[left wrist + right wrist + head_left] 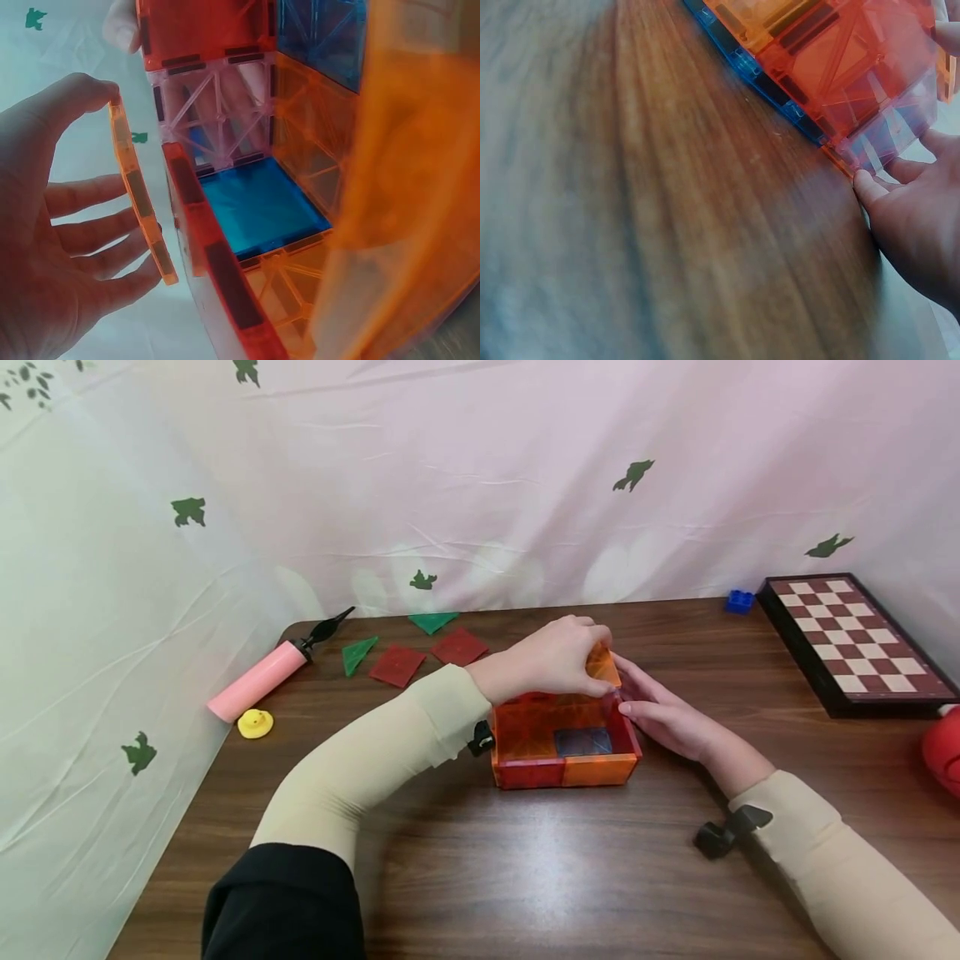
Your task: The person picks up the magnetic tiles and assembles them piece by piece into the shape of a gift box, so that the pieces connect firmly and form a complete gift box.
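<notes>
An open box of translucent magnetic tiles (527, 774), mostly red and orange, stands on the table. My left hand (551, 656) reaches over its far side and holds an orange square magnetic tile (602, 665) between thumb and fingers. In the left wrist view that orange tile (135, 195) stands on edge just outside a red wall tile (214, 247). A blue tile (262, 206) lies in the box floor. My right hand (671, 722) rests against the outside of the right wall. Its straight fingers lie behind a pale purple wall tile (892, 139) in the right wrist view.
Two red square tiles (460, 647) and two green triangle tiles (359, 655) lie behind left. Farther left are a pink hand pump (258, 681) and a yellow rubber duck (255, 723). A blue block (739, 602), a chessboard (855, 635) and a red object (943, 750) are at right.
</notes>
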`<action>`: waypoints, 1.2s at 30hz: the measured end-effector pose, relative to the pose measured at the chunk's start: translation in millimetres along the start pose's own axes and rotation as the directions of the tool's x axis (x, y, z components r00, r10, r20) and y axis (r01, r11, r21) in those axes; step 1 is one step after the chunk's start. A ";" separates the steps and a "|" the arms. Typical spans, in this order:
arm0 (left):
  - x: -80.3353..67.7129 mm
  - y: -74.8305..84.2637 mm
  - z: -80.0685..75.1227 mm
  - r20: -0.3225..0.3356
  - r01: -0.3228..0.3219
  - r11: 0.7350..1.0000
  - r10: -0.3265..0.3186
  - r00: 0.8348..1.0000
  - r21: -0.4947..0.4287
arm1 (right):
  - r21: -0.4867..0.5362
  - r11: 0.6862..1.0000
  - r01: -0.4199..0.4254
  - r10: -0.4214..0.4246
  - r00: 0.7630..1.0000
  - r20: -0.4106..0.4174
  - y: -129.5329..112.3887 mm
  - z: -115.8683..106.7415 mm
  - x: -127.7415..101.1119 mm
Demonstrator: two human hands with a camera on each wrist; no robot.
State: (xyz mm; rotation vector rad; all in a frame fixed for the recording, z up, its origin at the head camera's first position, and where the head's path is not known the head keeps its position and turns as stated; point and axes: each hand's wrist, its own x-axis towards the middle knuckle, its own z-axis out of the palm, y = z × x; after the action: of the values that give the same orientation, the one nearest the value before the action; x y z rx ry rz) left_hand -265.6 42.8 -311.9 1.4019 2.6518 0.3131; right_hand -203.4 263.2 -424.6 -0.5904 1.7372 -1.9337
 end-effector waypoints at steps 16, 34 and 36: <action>-5.9 -2.8 4.0 0.056 0.021 0.995 -0.026 0.998 0.093 | -0.012 1.000 0.000 0.000 1.000 0.012 -2.3 1.8 2.9; -86.4 -139.2 8.1 -0.080 0.459 0.878 -0.472 0.878 -0.140 | -0.061 0.998 0.002 -0.002 1.000 0.007 -1.8 -0.5 1.2; -86.6 -145.7 17.2 -0.051 0.492 0.866 -0.498 0.866 -0.092 | -0.059 0.998 -0.004 0.004 1.000 0.005 -1.6 0.3 1.7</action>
State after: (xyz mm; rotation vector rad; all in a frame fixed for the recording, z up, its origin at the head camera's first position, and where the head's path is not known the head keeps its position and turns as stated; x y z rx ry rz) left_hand -330.2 -106.6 -362.4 0.6509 2.8969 0.4026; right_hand -204.7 262.1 -423.0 -0.6120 1.7958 -1.8820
